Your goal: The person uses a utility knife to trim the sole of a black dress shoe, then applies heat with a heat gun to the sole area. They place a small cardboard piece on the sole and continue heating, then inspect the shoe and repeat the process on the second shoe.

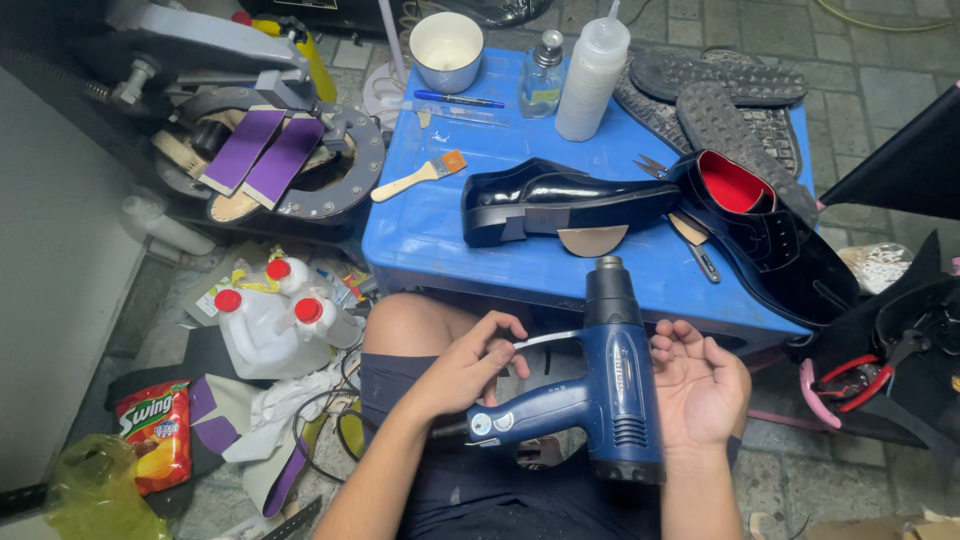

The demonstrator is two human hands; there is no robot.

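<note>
Hands [580, 375] flanking blue heat gun [615, 385]

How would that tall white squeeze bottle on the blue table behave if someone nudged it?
The white squeeze bottle is tall and narrow and stands upright, so it would probably tip rather than slide. Its soft-looking plastic likely dents under a squeeze. Lying down, its round body might roll towards the small glass bottle beside it.

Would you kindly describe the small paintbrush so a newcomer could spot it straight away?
Start at the blue plastic table above the person's knees. Near its left edge, below the white cup, lies the paintbrush. It is the only tool there with a pale wooden handle and orange bristles, set apart from the glossy black shoe.
</note>
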